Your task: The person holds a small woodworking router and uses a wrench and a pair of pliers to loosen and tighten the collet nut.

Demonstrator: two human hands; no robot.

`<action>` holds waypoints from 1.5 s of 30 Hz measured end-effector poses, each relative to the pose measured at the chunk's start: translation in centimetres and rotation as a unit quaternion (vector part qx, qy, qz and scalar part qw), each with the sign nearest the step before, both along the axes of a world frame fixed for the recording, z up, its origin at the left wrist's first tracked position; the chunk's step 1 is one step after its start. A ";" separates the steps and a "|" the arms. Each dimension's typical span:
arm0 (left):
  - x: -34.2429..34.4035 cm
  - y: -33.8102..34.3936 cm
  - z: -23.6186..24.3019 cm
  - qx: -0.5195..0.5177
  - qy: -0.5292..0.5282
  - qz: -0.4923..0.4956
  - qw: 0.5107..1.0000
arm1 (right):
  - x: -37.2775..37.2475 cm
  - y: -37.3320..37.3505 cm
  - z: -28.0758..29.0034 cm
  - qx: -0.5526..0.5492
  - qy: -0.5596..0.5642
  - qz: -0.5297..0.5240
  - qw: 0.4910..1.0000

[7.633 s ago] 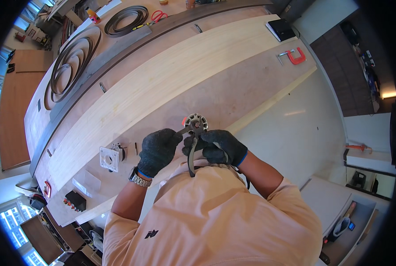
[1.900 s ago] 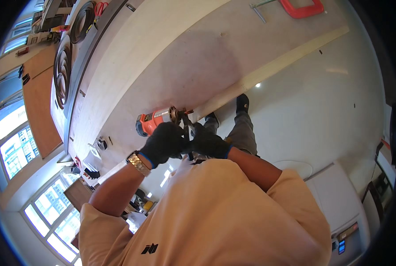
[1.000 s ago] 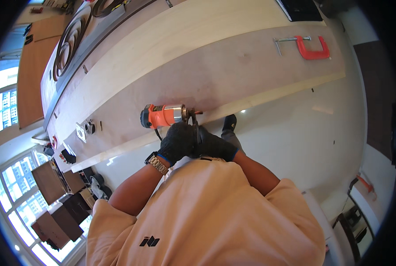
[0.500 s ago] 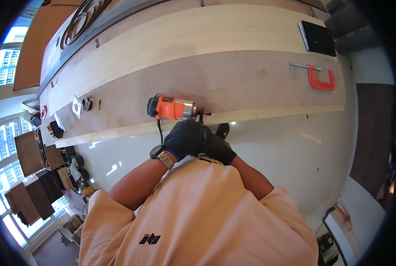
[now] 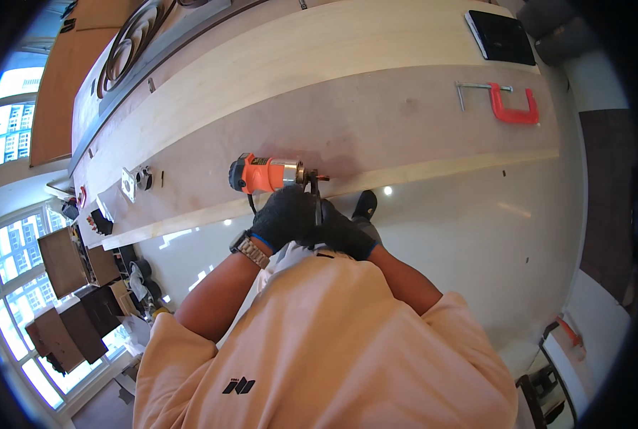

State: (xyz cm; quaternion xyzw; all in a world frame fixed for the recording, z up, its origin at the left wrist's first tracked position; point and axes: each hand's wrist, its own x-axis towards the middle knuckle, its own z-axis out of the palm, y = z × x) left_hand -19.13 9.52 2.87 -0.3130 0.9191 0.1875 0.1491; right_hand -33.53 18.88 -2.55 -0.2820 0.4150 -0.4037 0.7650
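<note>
An orange trim router (image 5: pixel 265 174) with a black end cap and a metal collar lies on its side on the workbench, its cord dropping behind my left wrist. A reddish bit (image 5: pixel 323 178) sticks out of its collet. The dark, flat wrench (image 5: pixel 315 187) reaches from the collet down between my hands; whether there is a second wrench I cannot tell. My left hand (image 5: pixel 285 214), in a black glove, is closed at the wrench just below the router's collar. My right hand (image 5: pixel 344 232), gloved too, is closed around the wrench's lower part; its fingertips are hidden.
A red C-clamp (image 5: pixel 513 105) lies on the bench's right end, below a black notebook (image 5: pixel 503 37). Toward the left are a router base (image 5: pixel 135 181) and a small dark box (image 5: pixel 100 222). Coiled edge strips (image 5: pixel 130 50) rest at the far left. Pale boards (image 5: pixel 276 46) cover the bench.
The view has shifted slightly, so bench items sit a little differently in the picture. The wrench shows more clearly between my hands, which stay closed at the router's collet.
</note>
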 end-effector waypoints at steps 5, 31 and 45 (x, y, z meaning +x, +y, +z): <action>1.0 -3.1 0.4 -0.041 0.058 -0.190 0.979 | 1.3 1.2 -4.7 -0.002 0.014 0.000 1.000; 0.8 2.4 -2.0 0.017 0.167 0.145 0.975 | 1.0 2.0 -4.0 0.009 0.048 -0.038 0.998; 0.2 3.4 -1.5 0.354 0.254 0.490 0.755 | 0.5 1.9 0.0 0.054 0.091 -0.078 0.991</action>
